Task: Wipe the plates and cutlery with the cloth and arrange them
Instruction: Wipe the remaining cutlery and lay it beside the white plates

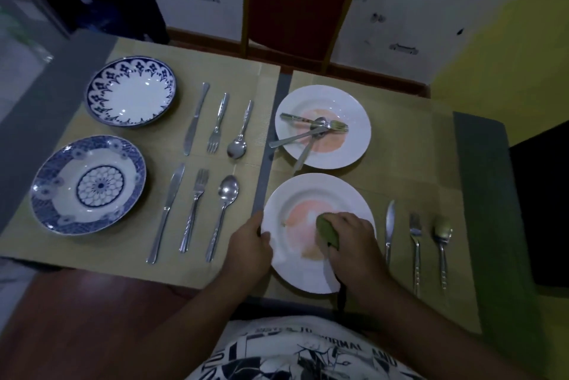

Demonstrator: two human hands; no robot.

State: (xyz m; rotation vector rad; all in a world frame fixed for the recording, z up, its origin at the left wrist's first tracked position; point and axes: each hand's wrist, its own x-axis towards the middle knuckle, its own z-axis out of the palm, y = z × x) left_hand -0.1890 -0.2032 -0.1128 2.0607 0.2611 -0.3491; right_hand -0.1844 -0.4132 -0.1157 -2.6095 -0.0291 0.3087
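A white plate (295, 195) with a pinkish smear lies in front of me on the right placemat. My right hand (354, 244) grips a green cloth (328, 231) and presses it on the plate's smeared middle. My left hand (249, 250) holds the plate's left rim, thumb on top. Right of this plate lie a knife (389, 228), a fork (415, 244) and a spoon (441, 238). Behind it a second white plate (351, 121), also smeared, carries crossed cutlery (311, 130).
On the left placemat (246, 87) sit two blue-patterned plates, one far (131, 91) and one near (87, 185), each with a knife, fork and spoon laid out beside it. A red chair (300, 4) stands beyond the table. The table's near edge is at my lap.
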